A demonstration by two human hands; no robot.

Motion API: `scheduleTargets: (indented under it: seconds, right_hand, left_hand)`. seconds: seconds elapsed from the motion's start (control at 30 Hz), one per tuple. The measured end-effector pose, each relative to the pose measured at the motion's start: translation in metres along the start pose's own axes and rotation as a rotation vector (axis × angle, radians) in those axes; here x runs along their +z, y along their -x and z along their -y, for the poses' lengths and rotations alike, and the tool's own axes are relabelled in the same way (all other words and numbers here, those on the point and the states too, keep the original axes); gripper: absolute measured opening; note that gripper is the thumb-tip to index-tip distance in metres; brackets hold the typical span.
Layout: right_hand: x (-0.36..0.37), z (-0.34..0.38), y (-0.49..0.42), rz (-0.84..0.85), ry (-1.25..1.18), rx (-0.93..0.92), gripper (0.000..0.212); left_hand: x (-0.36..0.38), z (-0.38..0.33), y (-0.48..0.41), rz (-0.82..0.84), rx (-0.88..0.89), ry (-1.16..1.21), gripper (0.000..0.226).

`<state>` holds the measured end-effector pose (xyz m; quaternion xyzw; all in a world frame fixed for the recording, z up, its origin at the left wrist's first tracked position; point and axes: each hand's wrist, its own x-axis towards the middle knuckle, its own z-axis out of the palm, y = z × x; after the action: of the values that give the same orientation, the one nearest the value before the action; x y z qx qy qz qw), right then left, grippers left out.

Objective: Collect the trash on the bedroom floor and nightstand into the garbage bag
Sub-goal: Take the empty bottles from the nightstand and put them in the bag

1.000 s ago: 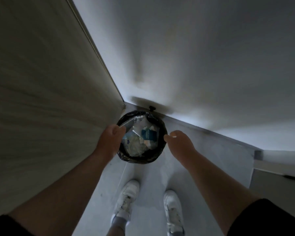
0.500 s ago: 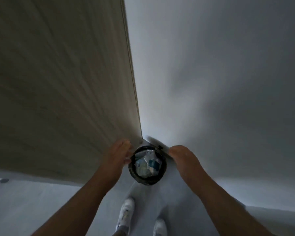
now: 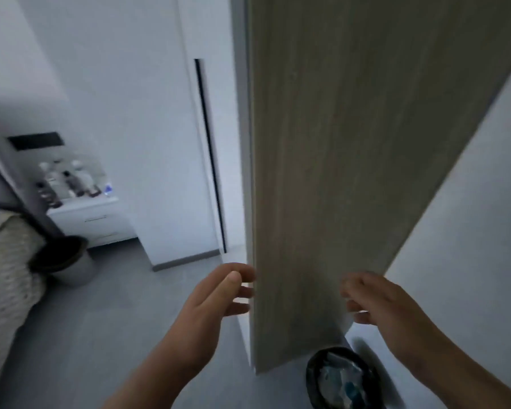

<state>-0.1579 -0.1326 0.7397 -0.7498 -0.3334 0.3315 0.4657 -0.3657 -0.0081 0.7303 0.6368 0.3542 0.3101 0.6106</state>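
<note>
The garbage bag (image 3: 311, 379) sits right of the door (image 3: 351, 172), nightstand (image 3: 95, 222) far left.

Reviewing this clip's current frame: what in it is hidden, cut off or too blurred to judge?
- Head view, garbage bag: cut by the bottom edge, contents blurred.
- Head view, bottles on the nightstand: blurred and small; which are trash is unclear.
- Head view, left hand: fingertips reach the door edge; contact cannot be told.
- Head view, bin by the bed: inside too dark.
</note>
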Motion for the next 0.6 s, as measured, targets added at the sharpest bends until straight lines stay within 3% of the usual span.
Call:
scheduleTargets:
  seconds: [0.1,0.13,0.2,0.4,0.6]
  right_hand:
    - [0.08,0.041,0.007,0.171,-0.01,-0.097,0.039]
    - [0.108,0.053,0.009,0.22,-0.014,-0.112,0.038]
    - [0.164,0.075,0.012,0.312,-0.035,-0.13,0.016]
    - [0.305,0.142,0.016,0.402,0.052,-0.209,0.017]
    - [0.399,0.184,0.011,0.46,0.094,-0.244,0.015]
  left_hand:
    - [-0.08,-0.002,0.029,-0.172,0.015,0.023,0.057]
    - [-0.107,-0.001,0.038,-0.231,0.013,0.019,0.058]
    - [-0.164,0.001,0.053,-0.344,-0.009,0.025,0.06]
    - [-0.317,0.006,0.088,-0.568,-0.025,0.075,0.056]
    - [-0.404,0.009,0.101,-0.657,0.014,0.147,0.053]
